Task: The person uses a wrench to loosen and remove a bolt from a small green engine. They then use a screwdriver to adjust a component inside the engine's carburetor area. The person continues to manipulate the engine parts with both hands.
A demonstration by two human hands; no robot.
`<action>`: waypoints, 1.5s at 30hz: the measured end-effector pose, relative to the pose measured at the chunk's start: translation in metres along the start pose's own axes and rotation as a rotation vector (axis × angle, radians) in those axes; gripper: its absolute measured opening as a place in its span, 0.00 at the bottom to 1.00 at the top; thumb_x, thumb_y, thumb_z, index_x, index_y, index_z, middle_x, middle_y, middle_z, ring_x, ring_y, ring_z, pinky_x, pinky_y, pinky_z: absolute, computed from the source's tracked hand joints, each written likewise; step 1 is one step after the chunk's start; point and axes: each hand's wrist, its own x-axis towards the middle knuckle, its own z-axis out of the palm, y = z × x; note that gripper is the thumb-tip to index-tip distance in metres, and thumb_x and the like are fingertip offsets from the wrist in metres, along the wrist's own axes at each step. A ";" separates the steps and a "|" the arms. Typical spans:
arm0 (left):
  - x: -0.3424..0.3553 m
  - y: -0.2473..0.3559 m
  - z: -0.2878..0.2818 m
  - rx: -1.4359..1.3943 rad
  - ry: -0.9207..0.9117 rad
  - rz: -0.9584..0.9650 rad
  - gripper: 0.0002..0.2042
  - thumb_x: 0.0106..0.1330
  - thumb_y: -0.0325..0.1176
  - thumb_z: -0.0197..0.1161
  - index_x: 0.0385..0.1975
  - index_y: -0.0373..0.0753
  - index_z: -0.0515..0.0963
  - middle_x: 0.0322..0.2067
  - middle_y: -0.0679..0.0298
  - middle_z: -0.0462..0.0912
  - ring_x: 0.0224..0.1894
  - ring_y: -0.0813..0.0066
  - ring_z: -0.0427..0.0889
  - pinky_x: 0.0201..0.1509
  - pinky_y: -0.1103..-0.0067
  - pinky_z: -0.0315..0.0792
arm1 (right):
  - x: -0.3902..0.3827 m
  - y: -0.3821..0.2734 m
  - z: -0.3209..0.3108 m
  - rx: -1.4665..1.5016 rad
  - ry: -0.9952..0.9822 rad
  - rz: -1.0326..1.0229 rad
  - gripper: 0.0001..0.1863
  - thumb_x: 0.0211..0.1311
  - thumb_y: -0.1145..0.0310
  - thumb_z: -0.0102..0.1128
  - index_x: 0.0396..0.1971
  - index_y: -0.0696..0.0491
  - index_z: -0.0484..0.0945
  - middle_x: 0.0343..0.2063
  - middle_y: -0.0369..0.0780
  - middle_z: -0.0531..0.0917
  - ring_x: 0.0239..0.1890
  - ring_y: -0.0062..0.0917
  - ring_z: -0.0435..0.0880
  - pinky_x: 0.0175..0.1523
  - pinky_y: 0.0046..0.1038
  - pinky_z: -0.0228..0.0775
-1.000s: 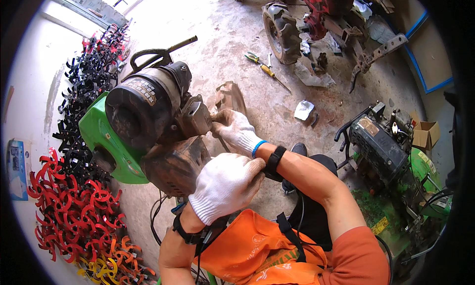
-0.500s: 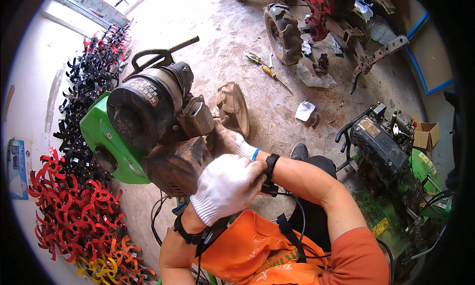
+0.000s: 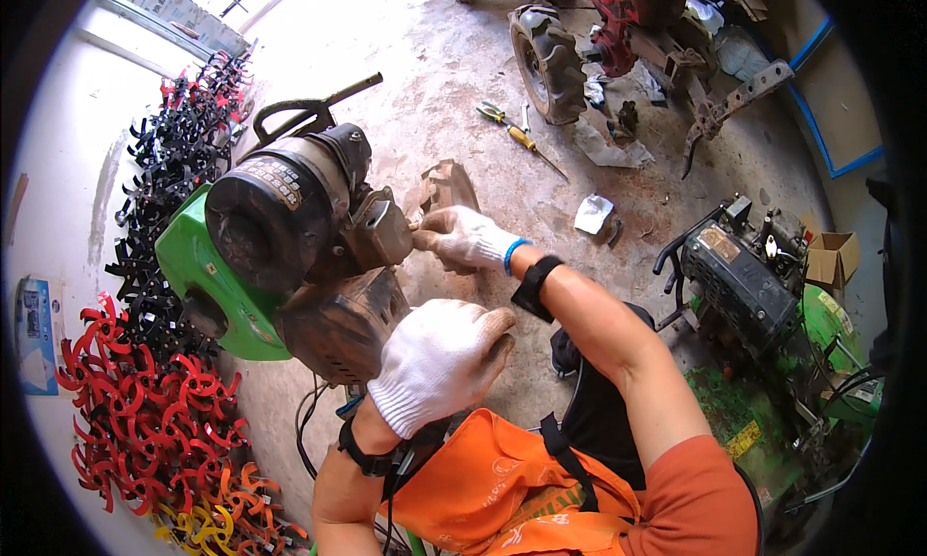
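A small engine machine with a green cowl (image 3: 237,305) and a round black cover (image 3: 256,223) stands in front of me, left of centre. My right hand (image 3: 465,239), in a white knit glove with a blue cuff edge, reaches to a dusty metal box (image 3: 384,233) on the engine's right side. Its thumb and fingers pinch together at the box's edge; whatever is between them is too small to name. Nearer to me, my left hand (image 3: 439,358) is closed beside the brown lower housing (image 3: 338,329). Its glove has soiled fingertips, and what it may hold is hidden.
A lugged wheel (image 3: 449,184) sits behind my right hand. Curved tiller blades (image 3: 154,421) are heaped along the left wall. Farther off lie a screwdriver (image 3: 523,139) and white paper (image 3: 594,214). A red machine's tyre (image 3: 548,64) and another engine (image 3: 739,286) stand right.
My right hand has moved up and away from low beside the engine to the metal box's edge, now pinching there. My left hand stays almost in place, and the two hands are farther apart.
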 end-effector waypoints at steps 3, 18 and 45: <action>0.000 0.002 -0.003 0.016 -0.038 -0.034 0.14 0.71 0.35 0.80 0.53 0.41 0.91 0.39 0.54 0.93 0.44 0.47 0.94 0.52 0.57 0.88 | 0.014 -0.017 -0.023 -0.577 0.137 -0.544 0.11 0.73 0.58 0.85 0.42 0.50 0.98 0.37 0.48 0.95 0.39 0.44 0.94 0.51 0.44 0.86; 0.000 0.000 -0.005 -0.028 -0.091 -0.038 0.16 0.69 0.35 0.81 0.55 0.41 0.91 0.40 0.53 0.93 0.46 0.45 0.94 0.54 0.57 0.88 | -0.018 0.013 -0.035 0.345 0.119 0.031 0.21 0.92 0.54 0.71 0.63 0.58 0.90 0.49 0.37 0.93 0.50 0.21 0.90 0.62 0.28 0.84; 0.001 -0.001 0.001 0.012 -0.017 0.007 0.11 0.74 0.38 0.79 0.50 0.42 0.91 0.34 0.56 0.91 0.39 0.51 0.93 0.47 0.58 0.87 | 0.008 0.040 0.092 0.605 0.260 0.188 0.40 0.94 0.37 0.56 0.80 0.58 0.83 0.71 0.55 0.91 0.72 0.41 0.89 0.79 0.41 0.75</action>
